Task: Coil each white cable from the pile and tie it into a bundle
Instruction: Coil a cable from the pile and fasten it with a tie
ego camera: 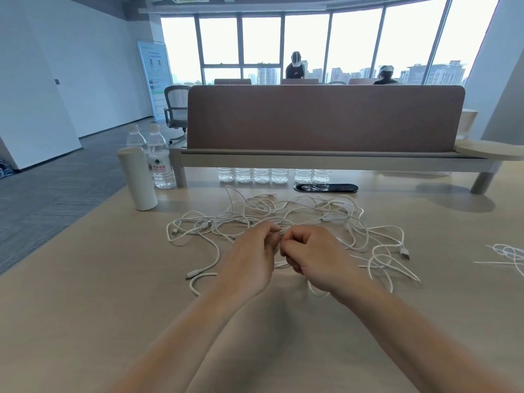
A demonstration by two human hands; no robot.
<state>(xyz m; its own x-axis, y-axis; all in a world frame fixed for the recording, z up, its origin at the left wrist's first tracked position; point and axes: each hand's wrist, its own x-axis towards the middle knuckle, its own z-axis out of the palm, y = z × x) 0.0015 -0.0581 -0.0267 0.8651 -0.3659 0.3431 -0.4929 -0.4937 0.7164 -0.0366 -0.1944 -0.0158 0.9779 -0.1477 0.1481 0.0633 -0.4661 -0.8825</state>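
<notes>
Pile of white cables (297, 211) sits mid-frame on the desk (85, 307): thin glossy white leads tangled in loose overlapping loops, with USB plugs poking out at its left, lower-left and right ends. Both hands meet at the pile's near edge, centre of frame: left hand (249, 259) and right hand (309, 259) both have fingers curled in, pinching a few bunched strands of white cable (280, 233) between them, one loop sticking out under the right hand. Smaller white tangle (507, 253) at the right edge, well apart.
</notes>
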